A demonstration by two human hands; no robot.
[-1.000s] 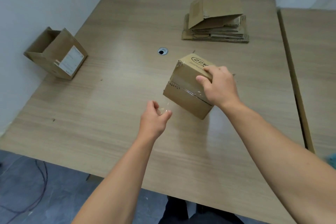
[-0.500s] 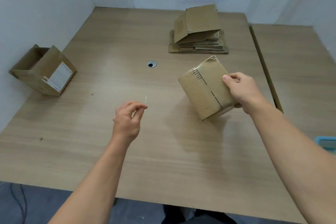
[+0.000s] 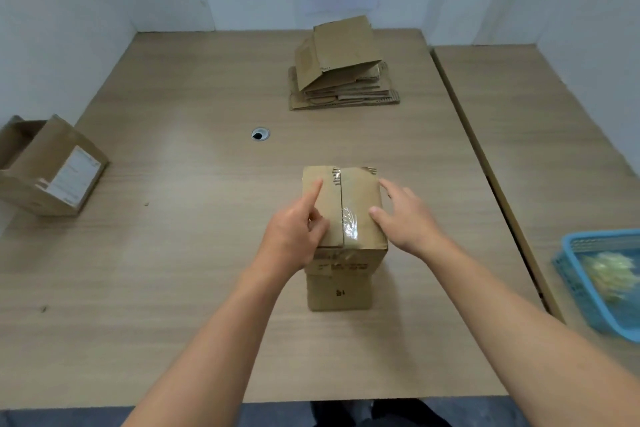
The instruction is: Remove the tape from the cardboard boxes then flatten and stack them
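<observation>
A small closed cardboard box point(image 3: 341, 288) stands upright on the wooden table point(image 3: 173, 253), in front of me near the middle. Clear tape point(image 3: 350, 227) still covers the near part of its top seam and runs down the front face. My left hand point(image 3: 294, 232) rests on the left top flap, with the index finger stretched out flat and the other fingers curled. My right hand point(image 3: 408, 218) lies with relaxed fingers against the box's top right edge. A stack of flattened boxes point(image 3: 341, 80) sits at the back of the table.
An open cardboard box with a white label point(image 3: 52, 166) lies on its side at the left edge. A blue basket holding crumpled tape point(image 3: 568, 274) sits on the adjoining table point(image 3: 536, 132) at the right. A cable hole point(image 3: 260, 134) is near the table's middle.
The box was tilted and held up in my right hand; it now stands on the table. My left hand, which pinched a strip of tape off to the left, has come onto the box top.
</observation>
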